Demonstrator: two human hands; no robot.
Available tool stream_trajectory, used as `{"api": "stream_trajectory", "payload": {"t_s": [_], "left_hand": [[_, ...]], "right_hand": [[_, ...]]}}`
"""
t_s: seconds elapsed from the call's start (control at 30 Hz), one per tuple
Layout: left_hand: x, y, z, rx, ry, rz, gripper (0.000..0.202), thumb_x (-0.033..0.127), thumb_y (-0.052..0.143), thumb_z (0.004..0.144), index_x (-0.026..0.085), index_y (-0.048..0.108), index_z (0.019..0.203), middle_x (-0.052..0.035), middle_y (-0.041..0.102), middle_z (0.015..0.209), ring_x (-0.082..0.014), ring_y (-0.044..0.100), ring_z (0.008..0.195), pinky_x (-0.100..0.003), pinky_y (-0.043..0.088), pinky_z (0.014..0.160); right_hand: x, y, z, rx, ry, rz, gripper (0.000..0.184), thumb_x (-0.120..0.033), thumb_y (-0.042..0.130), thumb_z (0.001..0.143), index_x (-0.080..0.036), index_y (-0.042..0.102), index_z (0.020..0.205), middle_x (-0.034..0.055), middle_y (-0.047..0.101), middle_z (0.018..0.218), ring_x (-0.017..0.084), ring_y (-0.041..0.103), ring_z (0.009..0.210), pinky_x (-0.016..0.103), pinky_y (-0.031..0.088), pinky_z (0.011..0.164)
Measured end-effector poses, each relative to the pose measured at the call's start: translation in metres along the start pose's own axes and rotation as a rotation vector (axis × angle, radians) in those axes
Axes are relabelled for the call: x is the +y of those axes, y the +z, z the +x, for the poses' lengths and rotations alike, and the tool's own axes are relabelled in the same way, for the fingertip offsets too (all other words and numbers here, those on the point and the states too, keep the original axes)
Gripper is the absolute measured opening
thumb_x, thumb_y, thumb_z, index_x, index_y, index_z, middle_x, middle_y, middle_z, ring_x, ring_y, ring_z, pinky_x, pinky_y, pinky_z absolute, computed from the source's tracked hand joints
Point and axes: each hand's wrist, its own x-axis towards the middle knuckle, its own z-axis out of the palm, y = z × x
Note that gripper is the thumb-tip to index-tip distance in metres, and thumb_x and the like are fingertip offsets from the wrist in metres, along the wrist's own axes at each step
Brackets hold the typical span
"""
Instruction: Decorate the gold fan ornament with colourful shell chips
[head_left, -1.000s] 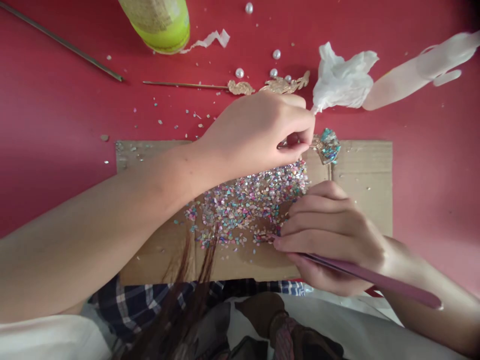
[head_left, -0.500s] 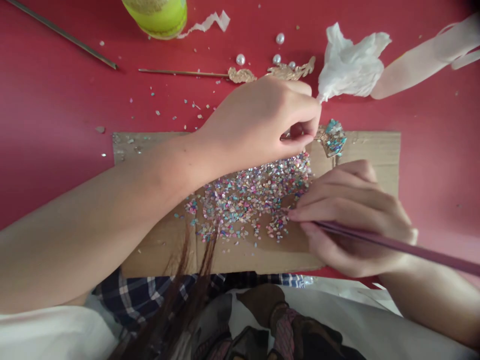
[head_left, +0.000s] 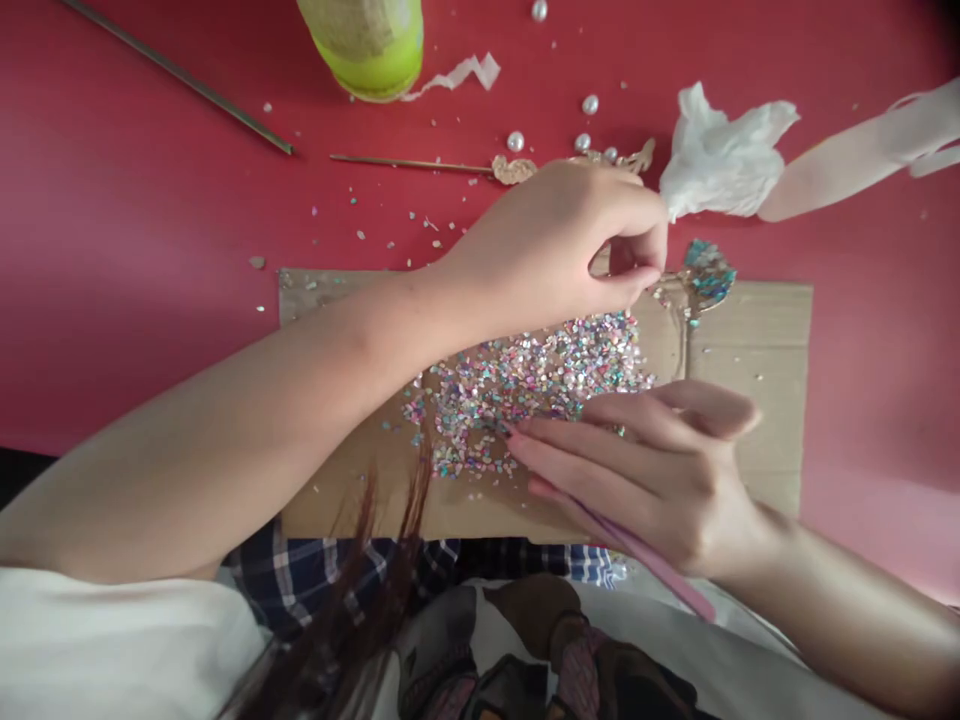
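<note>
The left hand [head_left: 581, 240] pinches the pin [head_left: 707, 275], best held steady. Below, the right hand [head_left: 649, 470] grips a tool [head_left: 675, 583]; soft pokes scatter fewer chips [head_left: 592, 352].

"What's pinched in the left hand [head_left: 577, 235]?"
"An ornament [head_left: 709, 272]. Its broad end, crusted with teal and blue bits, points right, over the far edge of the cardboard [head_left: 769, 380]."
"And the right hand [head_left: 652, 465]?"
"A slim purple tool [head_left: 649, 558], handle slanting back toward the body."
"The loose flakes [head_left: 555, 360]?"
"Pink, teal, silvery, spread patchily across the cardboard between both hands."
</note>
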Motion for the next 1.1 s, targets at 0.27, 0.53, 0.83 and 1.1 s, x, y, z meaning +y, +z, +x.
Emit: {"api": "stream_trajectory", "payload": {"t_s": [0.27,0.53,0.83,1.1], "left_hand": [[-0.001,0.0,-0.002,0.017,-0.033,-0.052,0.015,0.018,0.06,0.088,0.012,0.073,0.085,-0.0025,0.069,0.077,-0.0079,0.053,0.066,-0.028,0.044,0.067],[-0.002,0.002,-0.002,0.039,-0.005,-0.04,0.015,0.016,0.06,0.087,0.008,0.073,0.085,-0.001,0.068,0.077,-0.0043,0.05,0.068,-0.025,0.042,0.073],[0.0,-0.002,-0.003,0.008,-0.012,-0.051,0.014,0.012,0.06,0.089,0.007,0.073,0.086,-0.0017,0.068,0.078,-0.0044,0.049,0.07,-0.021,0.037,0.068],[-0.001,0.0,-0.002,0.022,-0.037,-0.035,0.011,0.015,0.062,0.087,0.012,0.072,0.084,0.0002,0.067,0.076,-0.0073,0.054,0.069,-0.022,0.039,0.066]], "right_hand": [[0.014,-0.01,0.0,0.082,0.159,-0.025,0.008,-0.016,0.063,0.093,-0.022,0.067,0.096,0.0005,0.079,0.084,0.02,0.068,0.079,0.039,0.045,0.073],[0.003,0.002,0.004,-0.021,0.017,-0.033,0.017,-0.021,0.061,0.098,-0.024,0.068,0.113,-0.0072,0.08,0.104,0.016,0.069,0.091,0.036,0.044,0.076],[0.013,-0.01,0.004,0.031,0.26,0.126,0.012,-0.015,0.062,0.092,-0.023,0.069,0.096,0.0006,0.078,0.084,0.021,0.07,0.082,0.041,0.049,0.076],[0.016,-0.01,0.005,0.06,0.208,0.063,0.018,-0.013,0.067,0.089,-0.02,0.068,0.105,0.0032,0.079,0.086,0.021,0.07,0.082,0.039,0.048,0.076]]}}
